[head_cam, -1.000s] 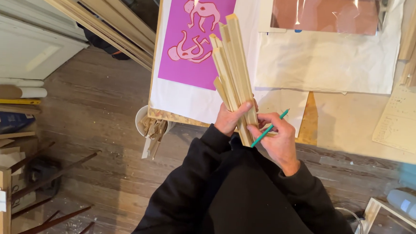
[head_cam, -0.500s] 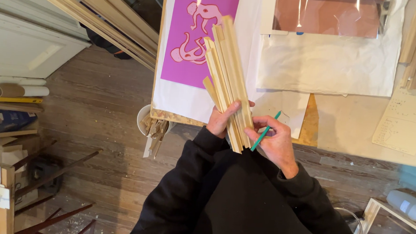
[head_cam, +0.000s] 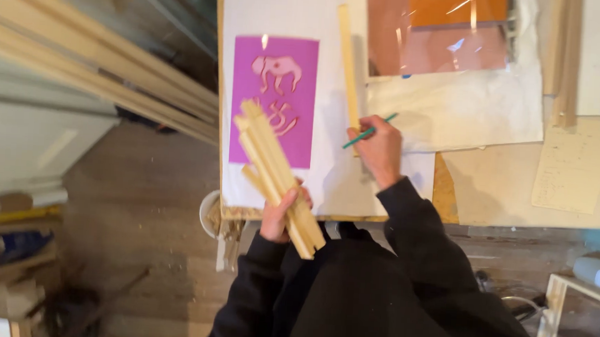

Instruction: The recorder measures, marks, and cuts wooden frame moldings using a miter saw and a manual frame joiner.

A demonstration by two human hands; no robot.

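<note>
Our left hand [head_cam: 280,215] is wrapped around a bundle of slats [head_cam: 276,171], pale wooden strips held at the near edge of the desk [head_cam: 504,193]. The bundle tilts up and to the left, its upper ends fanning slightly over a purple sheet [head_cam: 274,102], its lower ends sticking out past our dark sleeve [head_cam: 253,282] toward our body.

Our right hand [head_cam: 378,146] is closed on a green pencil [head_cam: 369,130], which points up and to the right from between the fingers. This hand rests on the lower end of a single slat [head_cam: 347,65] that lies on white paper [head_cam: 321,26], running away from us almost straight up the desk, just to the right of the purple sheet. Whether the fingers also pinch that slat, we cannot tell.

The purple sheet carries pale cut-out shapes and lies flat on the white paper. Further right, a crumpled white sheet [head_cam: 467,105] sits under a clear plastic cover [head_cam: 437,39] with an orange panel [head_cam: 459,6] at its top. A cream note [head_cam: 567,169] lies toward the right edge of the desk.

Off the desk to the left, long boards [head_cam: 80,61] slant across a wooden floor [head_cam: 141,201].
</note>
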